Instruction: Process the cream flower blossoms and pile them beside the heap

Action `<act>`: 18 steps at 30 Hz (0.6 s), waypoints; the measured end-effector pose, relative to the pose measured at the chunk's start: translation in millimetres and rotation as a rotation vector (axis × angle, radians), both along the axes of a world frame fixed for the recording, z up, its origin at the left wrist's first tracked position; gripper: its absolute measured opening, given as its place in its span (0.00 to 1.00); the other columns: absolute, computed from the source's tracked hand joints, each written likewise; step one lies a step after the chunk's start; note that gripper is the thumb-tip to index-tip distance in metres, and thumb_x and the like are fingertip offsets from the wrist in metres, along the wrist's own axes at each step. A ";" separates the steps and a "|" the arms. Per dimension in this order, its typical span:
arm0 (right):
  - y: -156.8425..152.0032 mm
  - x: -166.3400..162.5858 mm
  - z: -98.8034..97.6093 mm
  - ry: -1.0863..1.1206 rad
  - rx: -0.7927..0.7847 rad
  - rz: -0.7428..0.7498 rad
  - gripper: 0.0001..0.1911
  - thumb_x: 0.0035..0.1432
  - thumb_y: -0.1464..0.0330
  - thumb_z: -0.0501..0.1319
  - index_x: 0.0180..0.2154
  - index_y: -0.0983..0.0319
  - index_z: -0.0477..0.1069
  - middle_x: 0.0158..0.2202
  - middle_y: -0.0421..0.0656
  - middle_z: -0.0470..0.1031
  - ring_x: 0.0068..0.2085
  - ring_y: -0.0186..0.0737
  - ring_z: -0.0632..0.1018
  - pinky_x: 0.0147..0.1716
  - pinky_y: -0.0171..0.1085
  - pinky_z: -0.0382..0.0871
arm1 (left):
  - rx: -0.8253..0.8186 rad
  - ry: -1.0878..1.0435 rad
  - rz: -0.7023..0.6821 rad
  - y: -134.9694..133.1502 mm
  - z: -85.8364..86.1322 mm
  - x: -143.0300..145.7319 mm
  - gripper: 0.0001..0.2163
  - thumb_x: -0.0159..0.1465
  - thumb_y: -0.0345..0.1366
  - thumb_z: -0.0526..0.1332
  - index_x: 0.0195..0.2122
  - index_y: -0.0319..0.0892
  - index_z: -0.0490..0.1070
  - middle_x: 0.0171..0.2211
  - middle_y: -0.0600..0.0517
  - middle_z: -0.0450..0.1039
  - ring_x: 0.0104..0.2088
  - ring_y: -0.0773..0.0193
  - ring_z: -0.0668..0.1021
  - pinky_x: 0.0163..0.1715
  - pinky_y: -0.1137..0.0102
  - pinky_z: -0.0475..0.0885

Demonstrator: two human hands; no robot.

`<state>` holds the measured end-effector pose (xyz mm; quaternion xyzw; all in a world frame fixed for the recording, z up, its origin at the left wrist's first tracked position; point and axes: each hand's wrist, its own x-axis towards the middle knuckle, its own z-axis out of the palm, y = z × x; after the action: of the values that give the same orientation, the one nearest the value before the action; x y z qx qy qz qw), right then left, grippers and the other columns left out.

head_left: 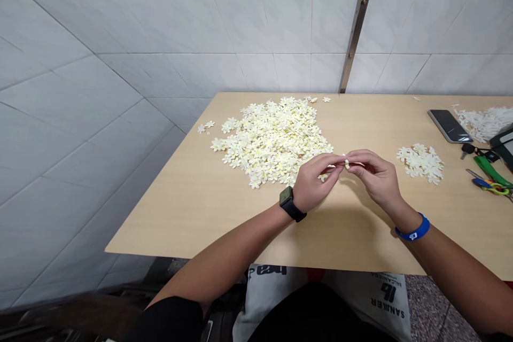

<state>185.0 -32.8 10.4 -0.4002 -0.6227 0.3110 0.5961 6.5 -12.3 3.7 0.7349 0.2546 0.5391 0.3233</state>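
My left hand point(316, 181) and my right hand point(374, 176) meet over the middle of the wooden table point(192, 203), fingertips pinched together on one small white flower piece point(346, 162). A black watch sits on my left wrist, a blue band on my right. Just behind my left hand lies a large heap of white and pale yellow flower pieces point(276, 139). A smaller pile of white flower pieces point(421, 163) lies to the right of my right hand.
At the right edge lie a dark phone point(449, 125), a heap of white strips point(484, 122), keys, and green and blue-handled scissors point(491, 179). A tiled wall with a metal bracket point(353, 43) backs the table. A few loose flowers lie at the far left.
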 end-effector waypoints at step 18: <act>-1.0 2.0 2.0 0.007 0.042 0.037 0.05 0.58 0.62 0.73 0.38 0.52 0.84 0.40 0.44 0.83 0.44 0.43 0.83 0.45 0.42 0.81 | 0.049 -0.043 -0.012 0.3 1.5 0.4 0.09 0.68 0.31 0.62 0.48 0.41 0.78 0.42 0.46 0.81 0.42 0.67 0.82 0.39 0.74 0.83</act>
<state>187.1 -33.8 12.5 -0.3748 -0.6344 0.3103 0.6006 7.0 -12.0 5.2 0.7322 0.2299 0.5590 0.3138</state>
